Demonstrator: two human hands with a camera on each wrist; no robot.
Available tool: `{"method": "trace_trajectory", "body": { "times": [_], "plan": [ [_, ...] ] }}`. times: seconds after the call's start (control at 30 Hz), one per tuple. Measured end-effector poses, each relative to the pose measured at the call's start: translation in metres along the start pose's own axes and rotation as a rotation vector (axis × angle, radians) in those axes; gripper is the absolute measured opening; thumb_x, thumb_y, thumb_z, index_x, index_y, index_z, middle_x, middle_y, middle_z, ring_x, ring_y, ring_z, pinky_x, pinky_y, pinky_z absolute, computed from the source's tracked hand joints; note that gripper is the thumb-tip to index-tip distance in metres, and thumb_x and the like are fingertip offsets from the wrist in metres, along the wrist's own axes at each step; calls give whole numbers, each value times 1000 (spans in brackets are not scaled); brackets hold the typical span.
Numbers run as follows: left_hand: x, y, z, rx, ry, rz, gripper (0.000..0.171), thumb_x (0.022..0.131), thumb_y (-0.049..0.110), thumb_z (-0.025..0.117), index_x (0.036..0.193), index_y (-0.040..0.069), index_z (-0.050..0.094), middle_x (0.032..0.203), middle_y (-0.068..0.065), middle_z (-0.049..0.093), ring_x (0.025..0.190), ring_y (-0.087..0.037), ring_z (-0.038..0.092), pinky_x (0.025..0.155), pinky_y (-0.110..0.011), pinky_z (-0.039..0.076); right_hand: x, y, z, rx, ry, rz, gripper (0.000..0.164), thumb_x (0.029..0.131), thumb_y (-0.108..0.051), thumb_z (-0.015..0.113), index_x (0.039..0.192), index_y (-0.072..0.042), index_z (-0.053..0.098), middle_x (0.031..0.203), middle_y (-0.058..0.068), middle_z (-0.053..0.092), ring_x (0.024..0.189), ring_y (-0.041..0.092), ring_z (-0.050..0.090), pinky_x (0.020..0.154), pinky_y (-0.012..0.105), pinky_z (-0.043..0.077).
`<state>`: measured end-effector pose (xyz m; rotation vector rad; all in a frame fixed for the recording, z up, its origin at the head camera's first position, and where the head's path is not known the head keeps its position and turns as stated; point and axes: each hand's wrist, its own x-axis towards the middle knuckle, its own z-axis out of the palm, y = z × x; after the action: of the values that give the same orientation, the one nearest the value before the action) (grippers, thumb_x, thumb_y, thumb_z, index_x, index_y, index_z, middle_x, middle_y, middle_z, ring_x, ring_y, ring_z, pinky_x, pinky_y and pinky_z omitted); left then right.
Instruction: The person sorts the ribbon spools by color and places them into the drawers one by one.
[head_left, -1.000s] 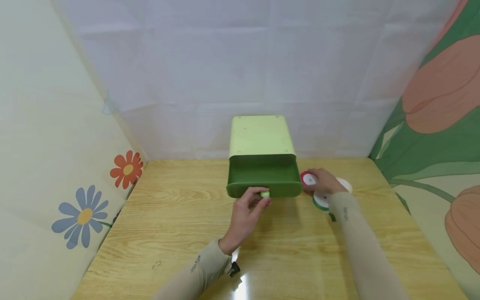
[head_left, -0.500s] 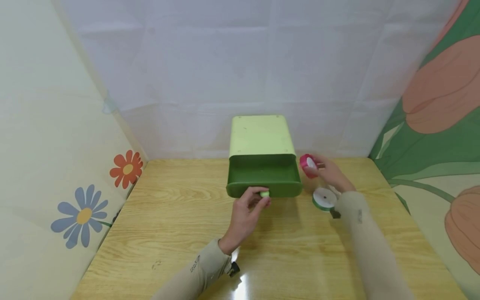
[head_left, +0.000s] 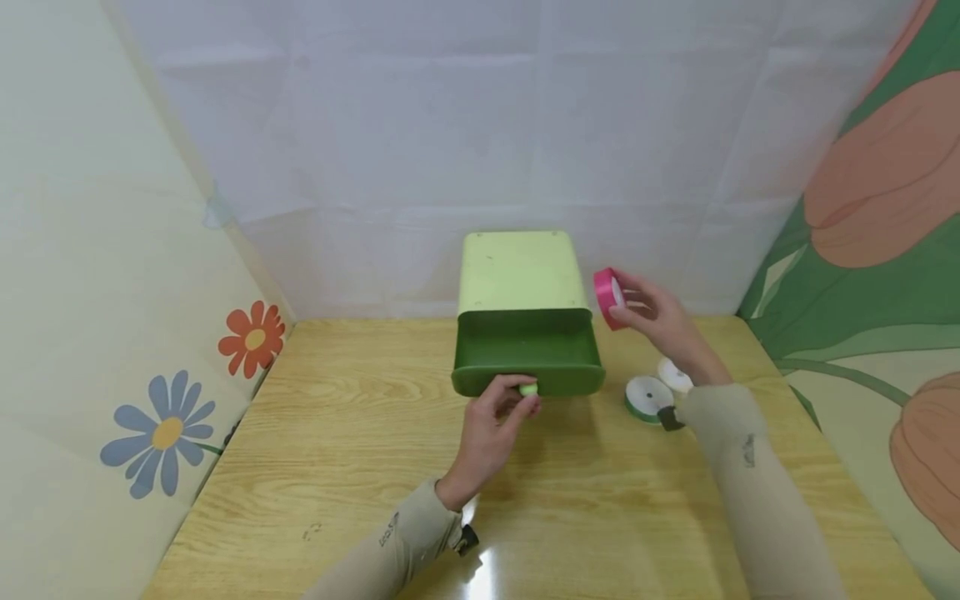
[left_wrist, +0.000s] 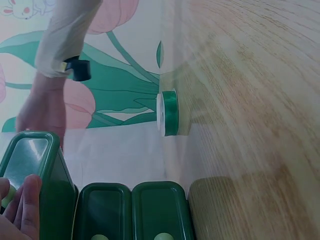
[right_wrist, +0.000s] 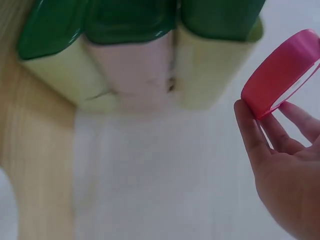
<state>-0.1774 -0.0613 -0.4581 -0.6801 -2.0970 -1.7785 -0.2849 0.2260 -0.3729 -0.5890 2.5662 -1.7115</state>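
My left hand [head_left: 486, 433] pinches the light green knob [head_left: 528, 389] on the front of a dark green drawer [head_left: 558, 379]. The drawer is pulled out of a pale green cabinet [head_left: 521, 268], and its visible inside holds nothing. To the right of the cabinet, my right hand [head_left: 663, 325] holds a roll of pink ribbon [head_left: 604, 298] up in the air, tilted on its edge. In the right wrist view the fingers grip the pink ribbon roll [right_wrist: 280, 70] by its rim, beside the upper drawer [right_wrist: 220, 17].
A green ribbon roll [head_left: 647, 397] lies on the wooden table [head_left: 352, 433] under the right forearm. Behind it is a white roll [head_left: 675, 375], partly covered. Two more shut drawers [left_wrist: 102, 210] sit below the pulled one. A white wall sheet [head_left: 375, 150] hangs close behind.
My right hand has lifted the pink ribbon roll from the table beside the drawer and tilted it upright. The white roll has come into sight. My left hand stays on the knob.
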Motion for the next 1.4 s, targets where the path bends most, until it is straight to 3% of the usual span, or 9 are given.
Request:
{"method": "trace_trajectory", "body": {
  "times": [0.1,0.23,0.33,0.43,0.63,0.9,1.03,1.4],
  "plan": [
    [0,-1,0,3,-2,1,21,102,19,67,121,11,66,99,-9,78,88,-23,77,78,-31,64,-4,-19,6,3,-10,-29,69,101,-28,69,161,-24,37,155,13,48,137,37,52,96,19,55],
    [0,-2,0,1,4,3,21,101,17,67,121,11,66,99,-9,78,88,-24,77,78,-30,64,-8,-38,18,-56,-39,-60,68,98,-28,73,159,-27,41,152,7,51,135,33,54,103,36,56],
    [0,-2,0,-5,9,7,20,101,14,67,121,11,66,99,-10,78,88,-25,77,78,-30,64,-8,-47,28,-116,-63,-94,69,97,-28,75,158,-26,43,154,5,51,136,32,53,110,51,51],
    [0,-2,1,-10,14,13,20,100,10,68,120,9,66,98,-13,78,87,-27,77,78,-30,64,-8,-53,38,-153,-87,-113,70,96,-29,77,158,-25,43,156,5,50,137,32,53,115,55,46],
    [0,-2,1,-13,14,6,20,100,8,68,120,8,66,99,-20,76,87,-28,77,78,-30,64,-8,-58,56,-190,-141,-115,72,93,-33,80,156,-22,47,151,6,55,132,29,57,114,53,47],
    [1,-4,1,-15,10,18,17,101,12,67,118,8,66,96,-15,77,86,-28,77,78,-31,64,-7,-56,70,-180,-193,-154,65,94,-27,79,152,-16,53,143,9,63,125,28,64,106,48,55],
    [0,-3,1,-15,11,26,17,101,12,67,118,9,66,96,-11,77,86,-28,77,78,-31,64,-6,-56,73,-179,-194,-136,63,94,-26,79,150,-15,54,141,9,63,124,28,64,105,47,55],
    [0,-3,2,-16,21,17,19,100,7,68,118,6,66,96,-13,77,86,-28,77,79,-31,64,-8,-54,76,-176,-192,-68,62,94,-35,78,149,-16,55,145,11,62,124,30,66,100,47,58]
  ]
}}
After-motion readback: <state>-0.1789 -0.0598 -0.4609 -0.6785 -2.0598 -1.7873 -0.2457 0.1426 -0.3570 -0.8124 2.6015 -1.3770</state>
